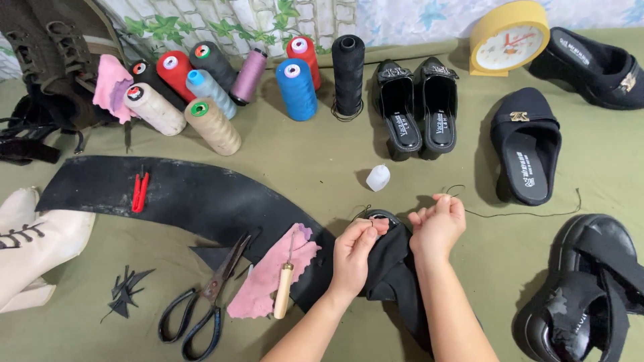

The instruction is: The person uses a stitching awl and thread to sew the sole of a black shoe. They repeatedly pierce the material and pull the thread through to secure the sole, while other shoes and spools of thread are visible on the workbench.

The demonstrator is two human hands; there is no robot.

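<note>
My left hand (357, 249) pinches the edge of a black shoe (392, 258) lying low in the middle of the green cloth, fingers closed as if on a needle too small to make out. My right hand (439, 224) rests on the shoe's far side with fingers curled around a thin black thread (523, 214) that trails off to the right. A small white thimble-like cap (378, 177) stands just beyond the hands.
A long black leather strip (181, 194) carries a red clip (139, 191); scissors (204, 302), an awl (284, 289) and a pink cloth (268, 275) lie left. Several thread spools (295, 87), black shoes (526, 151), a yellow clock (508, 37), a white boot (33, 245).
</note>
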